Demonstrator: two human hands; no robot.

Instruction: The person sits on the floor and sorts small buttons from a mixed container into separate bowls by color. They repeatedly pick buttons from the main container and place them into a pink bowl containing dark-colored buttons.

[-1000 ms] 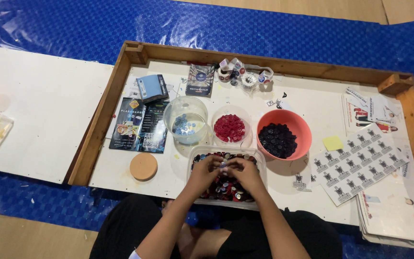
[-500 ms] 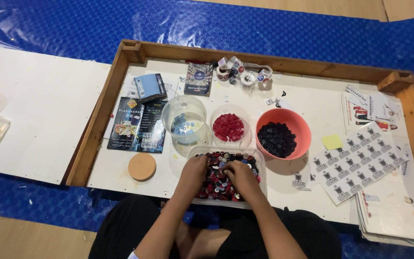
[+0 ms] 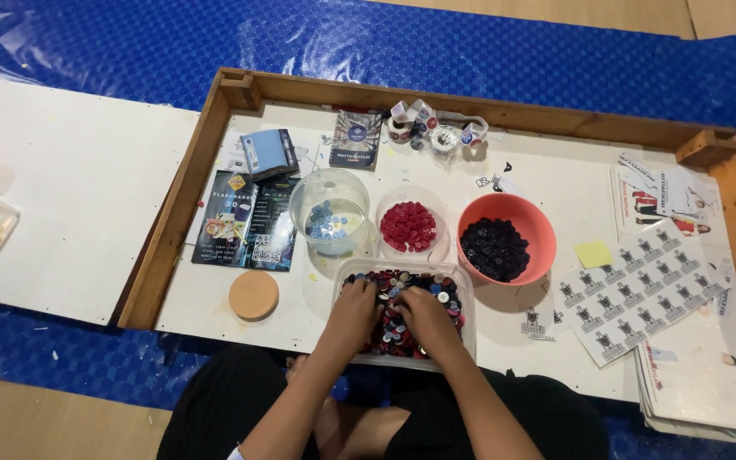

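So both hands are down in the clear rectangular tub of mixed buttons [image 3: 449, 294], which sits at the near edge of the white board inside the wooden frame [image 3: 182, 192]. Left hand [image 3: 358, 305] is palm-down on the pile with fingers curled into the buttons; right hand [image 3: 420, 313] is just beside it, fingers bent too. Can't tell whether either grip actually has a button pinched, since the fingertips are buried.

From the tub: at 12 o'clock there's a clear bowl of red buttons [image 3: 409, 227], at 11 o'clock a clear glass bowl with pale blue buttons [image 3: 329, 220], and at 1 o'clock an orange bowl of dark buttons [image 3: 495, 248]. Round cork lid [image 3: 253, 295] lies at 9 o'clock. Dark printed leaflets [image 3: 247, 220] sit further out at 10 o'clock, and a sticker sheet [image 3: 632, 294] with a yellow sticky note [image 3: 594, 254] is over at 3 o'clock. Blue tarp [image 3: 470, 43] is under the whole setup.
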